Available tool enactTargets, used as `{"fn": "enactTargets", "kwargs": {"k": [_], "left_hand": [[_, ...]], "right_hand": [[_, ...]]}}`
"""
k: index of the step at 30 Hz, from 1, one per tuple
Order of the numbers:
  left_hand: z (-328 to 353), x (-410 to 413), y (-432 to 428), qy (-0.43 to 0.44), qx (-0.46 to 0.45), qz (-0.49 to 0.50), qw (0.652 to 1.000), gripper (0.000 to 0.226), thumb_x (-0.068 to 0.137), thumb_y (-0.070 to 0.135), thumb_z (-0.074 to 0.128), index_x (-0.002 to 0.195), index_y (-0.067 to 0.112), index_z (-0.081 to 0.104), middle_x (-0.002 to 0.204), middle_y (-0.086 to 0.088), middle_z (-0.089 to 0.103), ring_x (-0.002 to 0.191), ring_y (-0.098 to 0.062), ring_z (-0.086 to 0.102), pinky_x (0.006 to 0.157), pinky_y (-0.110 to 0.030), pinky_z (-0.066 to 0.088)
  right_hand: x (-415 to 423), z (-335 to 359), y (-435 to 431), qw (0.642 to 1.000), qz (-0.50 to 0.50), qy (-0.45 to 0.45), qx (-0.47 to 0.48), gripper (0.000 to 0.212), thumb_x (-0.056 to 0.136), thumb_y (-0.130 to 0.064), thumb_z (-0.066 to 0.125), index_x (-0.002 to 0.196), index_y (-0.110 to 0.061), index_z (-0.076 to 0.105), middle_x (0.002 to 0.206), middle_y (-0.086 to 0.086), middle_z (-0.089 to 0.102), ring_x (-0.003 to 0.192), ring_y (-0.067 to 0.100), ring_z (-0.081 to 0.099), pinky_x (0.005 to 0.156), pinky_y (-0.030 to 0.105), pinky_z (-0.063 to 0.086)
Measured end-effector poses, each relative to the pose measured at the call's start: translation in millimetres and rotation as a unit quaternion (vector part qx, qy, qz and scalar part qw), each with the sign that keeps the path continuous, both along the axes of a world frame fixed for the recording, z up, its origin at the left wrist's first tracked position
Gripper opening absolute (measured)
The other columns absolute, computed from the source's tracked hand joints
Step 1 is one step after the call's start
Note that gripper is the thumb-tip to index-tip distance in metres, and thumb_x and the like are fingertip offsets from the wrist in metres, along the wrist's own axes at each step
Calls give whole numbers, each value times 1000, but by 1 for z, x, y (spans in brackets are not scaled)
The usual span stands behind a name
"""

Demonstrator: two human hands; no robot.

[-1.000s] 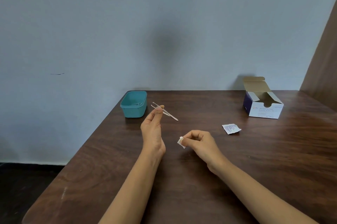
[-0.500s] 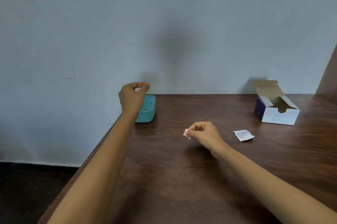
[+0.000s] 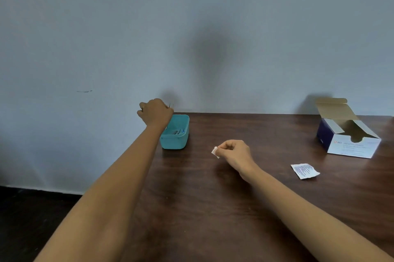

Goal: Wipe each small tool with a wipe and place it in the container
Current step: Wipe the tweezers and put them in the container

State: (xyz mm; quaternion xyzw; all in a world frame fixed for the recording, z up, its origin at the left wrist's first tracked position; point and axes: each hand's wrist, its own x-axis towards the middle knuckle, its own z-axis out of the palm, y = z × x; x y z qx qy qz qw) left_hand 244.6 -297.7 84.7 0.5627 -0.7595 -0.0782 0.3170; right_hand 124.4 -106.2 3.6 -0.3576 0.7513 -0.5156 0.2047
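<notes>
**benchnoob:** So where are you at with this? Going from your side of the table outwards, I see a whole lot of bare wood and no tools lying loose anywhere.

**wipe_guy:** Yeah, that's my read too. Nearest thing in play is your right hand [image 3: 234, 153], hovering low over the middle of the table [image 3: 213, 208] with the fingers curled in and thumb and forefinger pinched on the little white wipe [image 3: 215, 152]. A bit farther right there's the torn sachet [image 3: 305, 171] lying flat, and beyond that, far right, the wipe box [image 3: 349, 136] with its flap up.

**benchnoob:** And the left?

**wipe_guy:** Your left hand [image 3: 155, 112] is reached way out to the far left corner, right over the near-left rim of the teal container [image 3: 174, 132]. Fingers are closed into a loose fist, and there's a thin metal tip poking up just past the knuckles, so I'd say you've got a small tool [image 3: 170, 105] pinched in there, pointing up. Too skinny to say what kind.

**benchnoob:** Anything already in the tub?

**wipe_guy:** Looks like a few slim pieces on the bottom, one with a bit of blue. Can't count them. So my guess is you're late in the job: earlier tools are in, this one just needs letting go over the tub. If nothing else is hiding off-frame, that's the last, and then you only have the used wipe and the sachet to bin.
</notes>
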Motion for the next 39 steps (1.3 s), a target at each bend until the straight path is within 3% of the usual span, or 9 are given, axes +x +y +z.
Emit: {"fn": "enactTargets", "kwargs": {"k": [4, 9, 19, 29, 39], "left_hand": [[-17, -6, -15, -123, -20, 11, 992, 14, 87, 19, 58, 92, 7, 62, 105, -13, 63, 115, -34, 42, 85, -37, 33], [-35, -14, -29, -272, -50, 18, 961, 21, 88, 15, 51, 107, 10, 62, 120, -12, 56, 128, -35, 34, 99, -40, 32], [-50, -30, -42, -374, -55, 4, 926, 30, 88, 17, 51, 117, 14, 59, 123, -8, 54, 127, -30, 34, 103, -40, 29], [-28, -28, -45, -340, -95, -6, 935, 20, 86, 17, 57, 105, 11, 63, 116, -10, 56, 122, -32, 37, 97, -38, 32], [51, -43, 10, -176, -161, -102, 966, 31, 86, 31, 61, 104, 7, 69, 112, -14, 58, 116, -35, 41, 89, -39, 37]], "right_hand": [[3, -9, -10, 1000, -27, 7, 8, 13, 79, -24, 75, 67, -20, 71, 84, -6, 71, 84, 8, 62, 66, 22, 42], [9, -19, -13, 997, -51, 54, 27, 14, 79, -38, 72, 74, -25, 72, 76, -11, 71, 76, 5, 62, 62, 25, 44], [5, -25, -15, 996, -54, 62, 30, 14, 78, -41, 72, 77, -27, 71, 83, -12, 71, 80, 5, 63, 64, 25, 47], [2, -25, -16, 998, -63, 28, -2, 15, 77, -41, 73, 77, -27, 72, 79, -11, 71, 81, 4, 62, 68, 26, 49], [-9, -15, -2, 993, 15, -86, -73, 7, 80, -24, 75, 76, -18, 74, 89, -6, 74, 95, 8, 64, 86, 26, 49]]}}
